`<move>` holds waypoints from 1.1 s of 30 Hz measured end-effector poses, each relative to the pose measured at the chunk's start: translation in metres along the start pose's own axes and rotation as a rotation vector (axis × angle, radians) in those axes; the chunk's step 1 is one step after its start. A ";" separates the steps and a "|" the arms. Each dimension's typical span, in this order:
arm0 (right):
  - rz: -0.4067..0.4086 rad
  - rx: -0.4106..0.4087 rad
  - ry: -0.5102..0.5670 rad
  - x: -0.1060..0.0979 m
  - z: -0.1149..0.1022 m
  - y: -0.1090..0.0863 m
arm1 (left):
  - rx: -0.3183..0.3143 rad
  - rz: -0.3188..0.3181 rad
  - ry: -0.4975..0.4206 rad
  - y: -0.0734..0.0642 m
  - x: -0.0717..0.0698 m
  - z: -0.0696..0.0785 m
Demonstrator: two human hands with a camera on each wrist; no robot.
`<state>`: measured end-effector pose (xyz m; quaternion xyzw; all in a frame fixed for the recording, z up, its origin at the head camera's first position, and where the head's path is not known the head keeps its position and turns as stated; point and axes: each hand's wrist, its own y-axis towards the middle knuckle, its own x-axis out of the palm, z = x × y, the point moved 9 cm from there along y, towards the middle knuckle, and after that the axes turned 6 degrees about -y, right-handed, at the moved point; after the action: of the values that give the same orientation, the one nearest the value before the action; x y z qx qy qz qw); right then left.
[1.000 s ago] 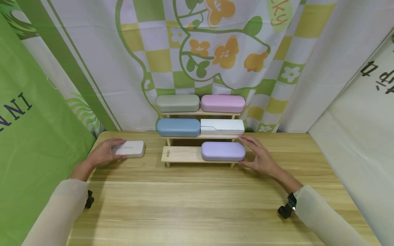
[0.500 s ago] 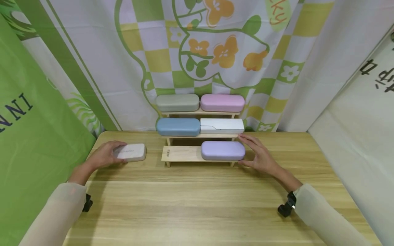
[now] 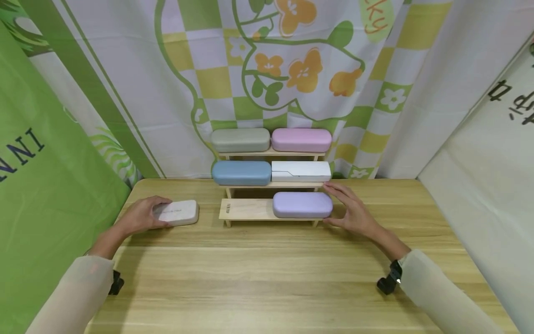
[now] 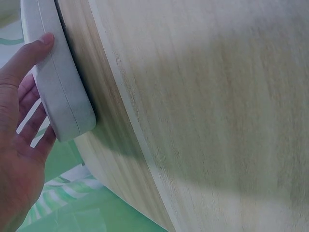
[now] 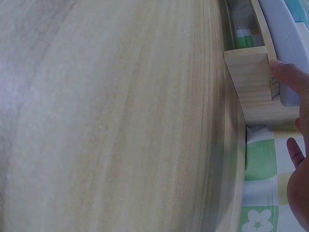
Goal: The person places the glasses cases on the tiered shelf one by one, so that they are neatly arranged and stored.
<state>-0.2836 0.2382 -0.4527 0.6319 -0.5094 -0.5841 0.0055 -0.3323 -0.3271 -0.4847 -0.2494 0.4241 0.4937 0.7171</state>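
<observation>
In the head view my left hand (image 3: pixel 142 215) holds a whitish glasses case (image 3: pixel 179 212) by its left end, left of a stepped wooden rack (image 3: pixel 246 209). The left wrist view shows the thumb on one long side of this case (image 4: pixel 65 92) and the fingers on the other. Whether it touches the tabletop I cannot tell. My right hand (image 3: pixel 354 213) is at the rack's right end, fingers extended. Its thumb touches the lowest step's edge beside a lavender glasses case (image 3: pixel 302 205), and its fingertips reach the middle step's end.
On the middle step lie a blue case (image 3: pixel 242 173) and a white case (image 3: pixel 301 171). The top step bears a grey-green case (image 3: pixel 240 140) and a pink case (image 3: pixel 301 140). A patterned curtain (image 3: pixel 283 69) hangs behind the wooden table (image 3: pixel 267 278).
My left hand has drawn the whitish case a little toward the table's front. The right hand stays at the rack's end.
</observation>
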 end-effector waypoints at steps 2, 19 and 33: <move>0.002 -0.003 0.000 0.000 0.000 0.000 | 0.006 0.005 -0.002 -0.002 -0.001 0.002; 0.002 -0.007 0.020 0.001 0.000 -0.001 | 0.142 0.072 0.059 -0.005 -0.014 0.037; 0.013 -0.009 0.020 0.000 -0.001 0.001 | 0.193 0.077 0.052 -0.003 -0.015 0.071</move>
<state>-0.2830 0.2372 -0.4520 0.6342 -0.5109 -0.5800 0.0170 -0.3059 -0.2806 -0.4349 -0.1757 0.4974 0.4713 0.7069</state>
